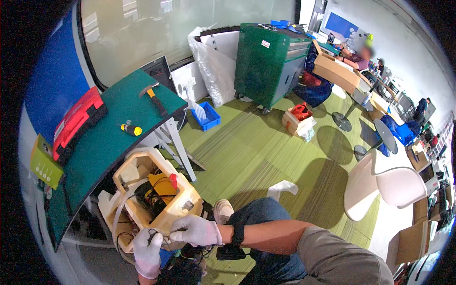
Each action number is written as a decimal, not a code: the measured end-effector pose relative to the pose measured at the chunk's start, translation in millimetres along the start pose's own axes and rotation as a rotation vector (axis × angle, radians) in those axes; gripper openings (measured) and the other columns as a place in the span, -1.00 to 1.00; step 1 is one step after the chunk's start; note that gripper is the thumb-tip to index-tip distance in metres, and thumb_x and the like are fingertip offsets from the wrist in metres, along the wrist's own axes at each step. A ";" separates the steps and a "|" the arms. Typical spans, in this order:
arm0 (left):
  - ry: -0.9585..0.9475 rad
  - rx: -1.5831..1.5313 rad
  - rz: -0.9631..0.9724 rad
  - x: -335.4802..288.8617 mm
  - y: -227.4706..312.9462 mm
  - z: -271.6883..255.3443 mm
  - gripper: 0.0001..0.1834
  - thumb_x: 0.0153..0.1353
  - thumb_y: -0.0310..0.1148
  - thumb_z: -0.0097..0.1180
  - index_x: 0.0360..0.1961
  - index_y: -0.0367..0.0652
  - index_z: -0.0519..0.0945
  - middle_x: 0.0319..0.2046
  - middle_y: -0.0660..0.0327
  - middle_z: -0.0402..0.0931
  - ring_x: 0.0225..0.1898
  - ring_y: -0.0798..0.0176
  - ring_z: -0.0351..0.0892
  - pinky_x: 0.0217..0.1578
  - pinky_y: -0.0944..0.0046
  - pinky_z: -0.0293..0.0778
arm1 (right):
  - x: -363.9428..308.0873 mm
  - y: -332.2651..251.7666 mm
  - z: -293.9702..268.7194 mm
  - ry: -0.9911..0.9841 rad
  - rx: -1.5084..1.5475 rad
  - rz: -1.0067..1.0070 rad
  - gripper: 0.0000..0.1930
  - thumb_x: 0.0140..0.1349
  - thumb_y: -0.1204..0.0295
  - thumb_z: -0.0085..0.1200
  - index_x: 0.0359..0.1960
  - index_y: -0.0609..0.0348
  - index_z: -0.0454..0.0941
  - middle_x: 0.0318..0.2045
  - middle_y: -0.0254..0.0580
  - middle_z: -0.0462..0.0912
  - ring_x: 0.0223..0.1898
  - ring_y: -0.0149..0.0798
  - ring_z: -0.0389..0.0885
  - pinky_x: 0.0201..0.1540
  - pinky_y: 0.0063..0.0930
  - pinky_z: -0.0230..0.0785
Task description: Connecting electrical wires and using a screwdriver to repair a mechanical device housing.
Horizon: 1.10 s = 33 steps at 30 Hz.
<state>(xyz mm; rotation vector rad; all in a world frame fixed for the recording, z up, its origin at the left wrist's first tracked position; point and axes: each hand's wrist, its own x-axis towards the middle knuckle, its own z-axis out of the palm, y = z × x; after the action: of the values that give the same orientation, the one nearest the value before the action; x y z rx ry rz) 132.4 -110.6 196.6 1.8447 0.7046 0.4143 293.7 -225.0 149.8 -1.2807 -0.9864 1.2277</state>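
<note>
My left hand point(147, 252) and my right hand point(195, 230), both in white work gloves, meet close together at the lower edge of a cream-yellow plastic housing point(192, 197). The left fingers are closed near a small dark loop, too small to name. A pinch closes my right fingers; what they hold is hidden. Inside the housing's open cavity lie dark wires point(148, 195) and a yellow part point(164, 186). A pale tube point(117, 216) runs down its left side. Below my hands, a dark tangle of cables is partly hidden.
A green-topped table point(111, 111) at left bears a hammer point(156, 100), a screwdriver point(130, 128) and a red toolbox point(78, 121). Beyond stand a blue bin point(206, 116), a green tool cabinet point(261, 66) and a cream box point(297, 124). White chair point(401, 187) at right; people sit farther back.
</note>
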 end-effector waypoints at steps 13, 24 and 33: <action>0.024 -0.133 -0.041 -2.7 -10.8 0.5 -0.84 0.21 -0.32 0.04 -0.34 -0.21 0.45 -0.54 0.29 0.50 -0.57 0.53 0.40 -0.62 0.52 0.23 | 0.1 4.6 1.5 -0.026 -0.029 -0.022 -0.78 0.26 0.28 0.10 -0.30 0.21 0.57 -0.57 -0.36 0.51 -0.62 -0.51 0.45 -0.57 -0.56 0.32; 0.059 -0.098 -0.043 0.2 -14.8 5.1 -0.77 0.21 -0.27 0.09 -0.40 -0.23 0.43 -0.58 0.27 0.48 -0.57 0.47 0.43 -0.54 0.45 0.32 | -2.1 3.1 -5.1 -0.050 -0.009 -0.001 -0.80 0.26 0.30 0.10 -0.27 0.19 0.58 -0.56 -0.37 0.55 -0.61 -0.51 0.47 -0.56 -0.57 0.33; 0.101 0.184 -0.019 1.3 6.1 -2.2 -0.70 0.15 -0.25 0.15 -0.43 -0.34 0.52 -0.53 0.10 0.50 -0.44 0.31 0.49 -0.36 0.28 0.41 | -2.2 -12.1 -0.8 0.006 -0.044 0.047 -0.73 0.21 0.28 0.18 -0.21 0.25 0.59 -0.51 -0.31 0.60 -0.59 -0.52 0.51 -0.52 -0.57 0.40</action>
<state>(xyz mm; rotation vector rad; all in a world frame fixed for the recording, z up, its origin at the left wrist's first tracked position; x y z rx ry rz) 133.8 -109.7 203.1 1.9989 0.8521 0.4445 295.4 -226.1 162.0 -1.3480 -0.9892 1.2435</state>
